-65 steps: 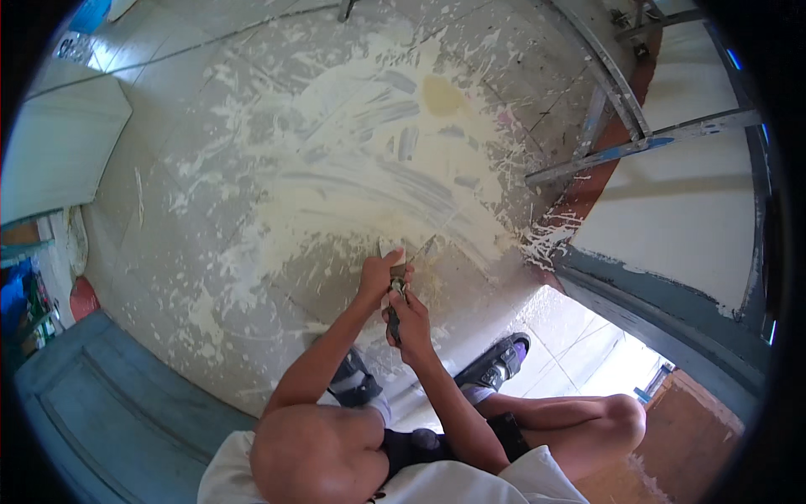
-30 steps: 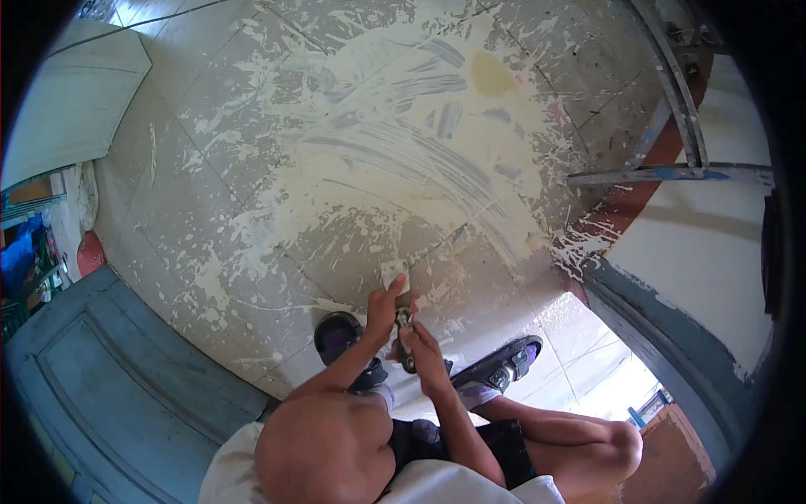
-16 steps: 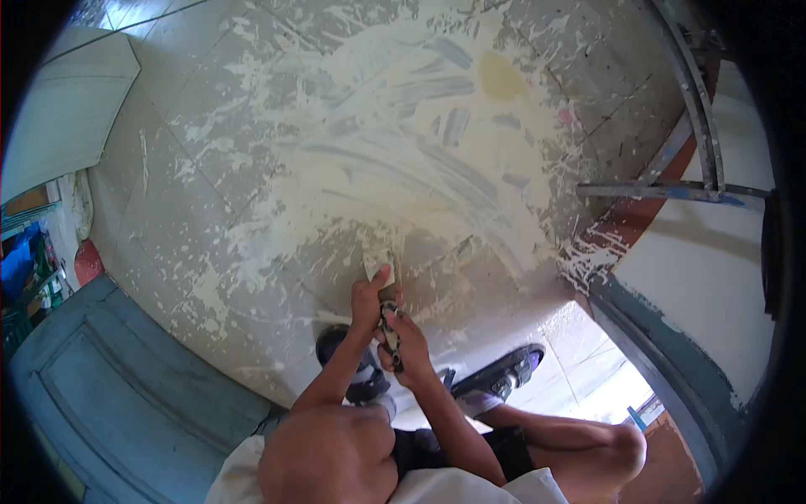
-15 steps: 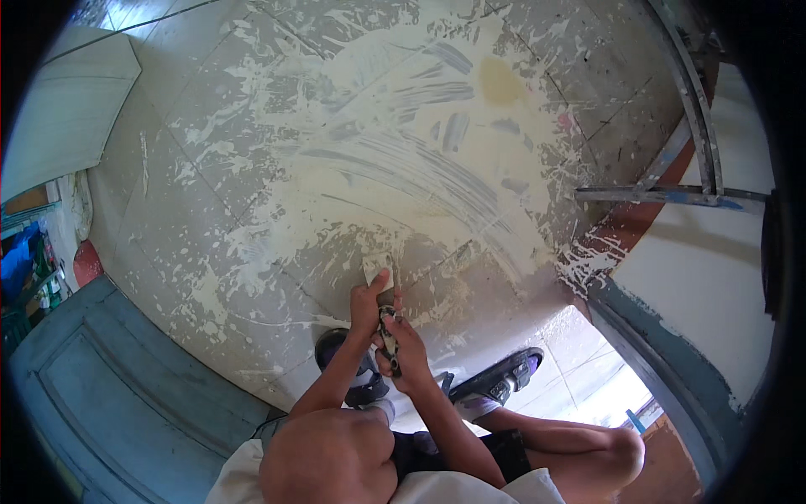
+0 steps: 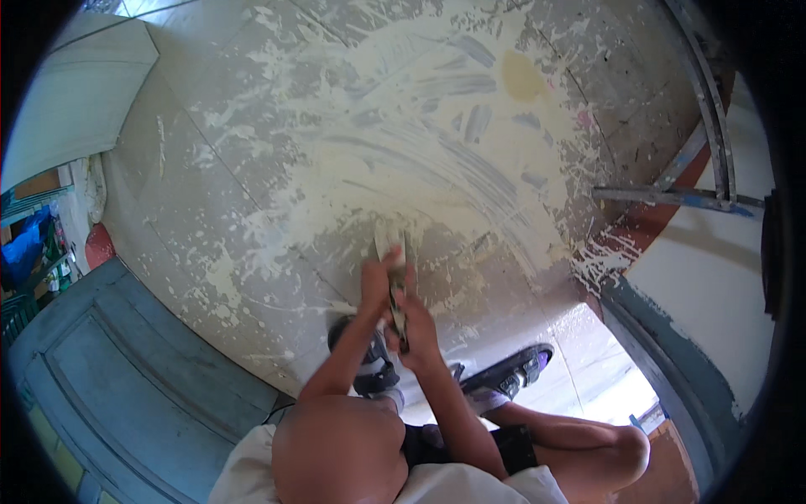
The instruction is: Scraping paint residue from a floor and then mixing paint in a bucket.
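Both my hands are closed around a scraper (image 5: 392, 241) whose flat, paint-smeared blade points away from me and meets the tiled floor. My left hand (image 5: 375, 286) grips it near the blade, with the thumb laid toward the metal. Farther back, my right hand (image 5: 417, 329) wraps the dark, paint-spotted handle. Beyond the blade spreads a large patch of cream paint (image 5: 403, 193), streaked with grey where tile shows through. Motion blurs the fingers slightly.
Dark sandals (image 5: 510, 375) are on my feet close behind the scraper. To the left lies a blue-grey panelled door (image 5: 143, 353), with a pale board (image 5: 92, 92) farther up. A paint-marked metal frame (image 5: 663, 196) stands on the right. Paint splatters surround the patch.
My hands have pushed the scraper a little away from me, its blade now nearer the thick paint. The whole view has shifted slightly.
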A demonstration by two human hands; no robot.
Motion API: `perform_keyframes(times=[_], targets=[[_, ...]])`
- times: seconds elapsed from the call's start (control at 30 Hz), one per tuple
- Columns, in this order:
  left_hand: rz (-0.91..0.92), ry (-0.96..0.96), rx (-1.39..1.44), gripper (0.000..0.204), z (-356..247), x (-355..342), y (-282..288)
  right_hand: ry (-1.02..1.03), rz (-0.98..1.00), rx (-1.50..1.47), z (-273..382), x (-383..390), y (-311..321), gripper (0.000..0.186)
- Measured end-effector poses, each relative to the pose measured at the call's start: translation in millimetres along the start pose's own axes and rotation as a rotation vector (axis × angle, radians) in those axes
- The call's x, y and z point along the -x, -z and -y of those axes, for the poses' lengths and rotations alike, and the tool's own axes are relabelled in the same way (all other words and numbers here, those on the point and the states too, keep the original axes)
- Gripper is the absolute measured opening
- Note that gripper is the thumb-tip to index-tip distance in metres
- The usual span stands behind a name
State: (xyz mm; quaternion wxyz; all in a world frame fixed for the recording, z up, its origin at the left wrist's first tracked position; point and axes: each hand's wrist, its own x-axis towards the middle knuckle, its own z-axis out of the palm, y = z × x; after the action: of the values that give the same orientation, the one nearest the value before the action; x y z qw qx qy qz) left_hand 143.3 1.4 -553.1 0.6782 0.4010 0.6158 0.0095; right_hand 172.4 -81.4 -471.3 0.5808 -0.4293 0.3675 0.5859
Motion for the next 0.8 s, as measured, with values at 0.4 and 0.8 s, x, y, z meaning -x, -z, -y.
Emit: perform_keyframes(times=[0.4, 0.8], targets=[[0.025, 0.126, 0.053, 0.04, -31.0, -21.8, 11.1, 0.05, 0.062, 0.051, 9.0, -28.7, -19.6, 0.02], [-0.102, 0.135, 0.218, 0.04, 33.9, -0.6, 45.8, -0.003, 0.05, 0.186, -32.7, -16.7, -6.0, 0.017]])
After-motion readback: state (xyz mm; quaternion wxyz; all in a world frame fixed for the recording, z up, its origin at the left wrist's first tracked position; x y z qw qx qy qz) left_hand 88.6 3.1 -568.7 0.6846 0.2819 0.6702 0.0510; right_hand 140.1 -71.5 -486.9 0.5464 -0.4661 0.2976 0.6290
